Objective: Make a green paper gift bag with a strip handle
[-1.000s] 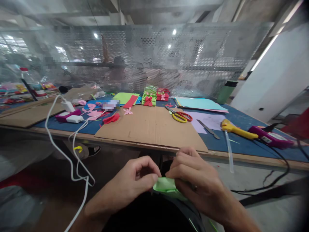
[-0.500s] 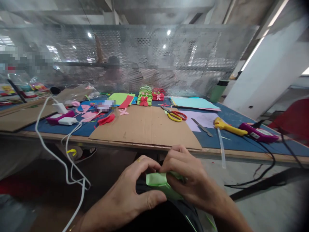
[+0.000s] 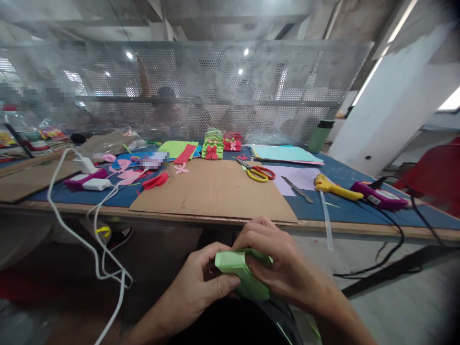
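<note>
A light green folded paper box (image 3: 247,280) is held between my two hands, over my lap and in front of the table edge. My left hand (image 3: 201,282) grips its left end, thumb on the near face and fingers behind. My right hand (image 3: 278,258) is closed on its right part, with the thumb inside the opening and the fingers over the far side. The box's far wall and underside are hidden by my fingers.
On the table (image 3: 172,213) lies a cardboard sheet (image 3: 215,191), with scissors (image 3: 257,172), a knife (image 3: 297,189) and a yellow glue gun (image 3: 338,188) to the right. Small green baskets (image 3: 212,146), a red basket (image 3: 233,142) and coloured sheets (image 3: 287,154) stand behind. White cables (image 3: 97,254) hang at left.
My left fingers and thumb have closed onto the green paper box, where before the thumb stood apart from it. The box is tilted so that more of its near face shows.
</note>
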{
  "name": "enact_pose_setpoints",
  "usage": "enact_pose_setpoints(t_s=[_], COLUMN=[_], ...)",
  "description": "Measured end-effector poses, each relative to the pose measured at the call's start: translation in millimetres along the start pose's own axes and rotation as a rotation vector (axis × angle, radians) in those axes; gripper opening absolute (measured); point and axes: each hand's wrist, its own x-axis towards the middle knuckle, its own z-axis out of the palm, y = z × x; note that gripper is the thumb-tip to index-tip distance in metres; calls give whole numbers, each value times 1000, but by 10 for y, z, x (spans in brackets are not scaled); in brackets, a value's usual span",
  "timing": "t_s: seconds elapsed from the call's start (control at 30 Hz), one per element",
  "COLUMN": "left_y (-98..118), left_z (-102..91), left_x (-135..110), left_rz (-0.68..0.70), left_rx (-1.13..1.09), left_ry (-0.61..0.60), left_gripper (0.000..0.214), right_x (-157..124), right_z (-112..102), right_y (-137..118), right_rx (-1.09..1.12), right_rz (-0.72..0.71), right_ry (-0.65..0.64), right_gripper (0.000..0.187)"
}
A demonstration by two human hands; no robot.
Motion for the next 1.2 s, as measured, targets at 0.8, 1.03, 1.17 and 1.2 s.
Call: enact_pose_setpoints(t_s=[0.8,1.03,1.17,1.2], left_y=[153,270,472,524], left_z=[32,-18,-44,-57], left_x=[-79,-104,-47,-30], left_rz=[199,248,197,180], left_rx=[316,452,571,582], left_ry=[108,110,116,87], left_gripper=[20,34,16,14], right_x=[-69,-65,-60,-60], right_z=[-83,-73,-48,-40], right_y=[-109,-137,-151,-156], right_rx=[30,39,28,28], right_rz=[97,41,16,15], right_ry=[45,60,60,63], right_gripper=[17,18,19,18])
